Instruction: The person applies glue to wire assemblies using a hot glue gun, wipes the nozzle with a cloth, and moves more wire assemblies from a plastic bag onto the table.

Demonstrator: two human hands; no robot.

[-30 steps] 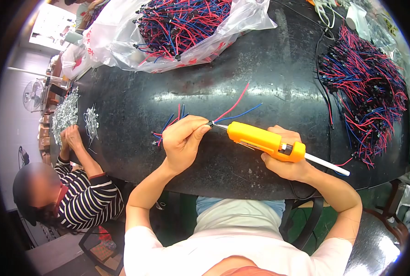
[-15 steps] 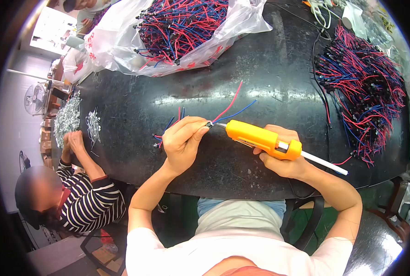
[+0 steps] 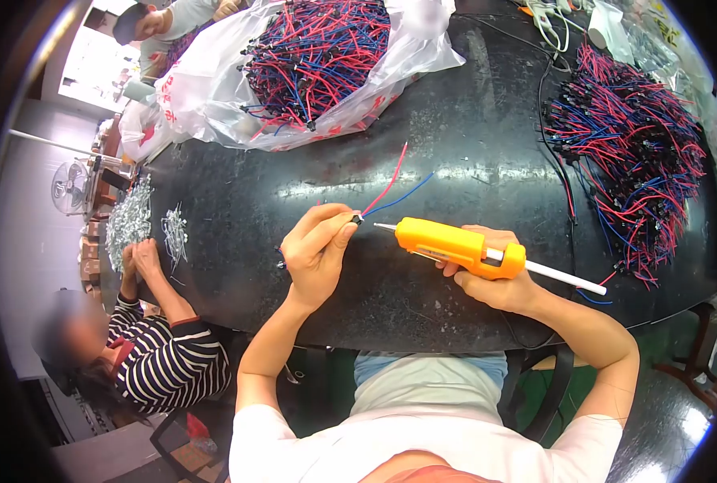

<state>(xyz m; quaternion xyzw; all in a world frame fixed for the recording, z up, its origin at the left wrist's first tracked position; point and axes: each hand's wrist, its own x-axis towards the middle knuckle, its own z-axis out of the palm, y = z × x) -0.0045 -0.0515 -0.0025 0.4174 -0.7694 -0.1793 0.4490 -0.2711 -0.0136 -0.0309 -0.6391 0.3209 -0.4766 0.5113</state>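
Pinched between the thumb and fingers of my left hand (image 3: pixel 317 251) is a small black connector (image 3: pixel 357 218). From it a red wire and a blue wire (image 3: pixel 403 193) stretch up and to the right. My right hand (image 3: pixel 495 270) is wrapped around a yellow hot glue gun (image 3: pixel 443 241), whose metal nozzle points left at the connector with a small gap between them. A white glue stick (image 3: pixel 568 279) sticks out of the gun's back. Part of another wired piece (image 3: pixel 281 259) shows beside my left hand, mostly hidden by it.
A plastic bag (image 3: pixel 201 101) heaped with red and blue wires (image 3: pixel 318 60) lies at the far side of the black table (image 3: pixel 238 189). Another wire pile (image 3: pixel 632 153) is at right, near a black cable (image 3: pixel 545 121). At left, a striped-sleeved person handles small pale pieces (image 3: pixel 129 217); another person sits beyond.
The glue gun's nozzle and the connector have come apart, with a gap opening between them. My left hand has shifted slightly left with the connector. The whole view has tilted a little.
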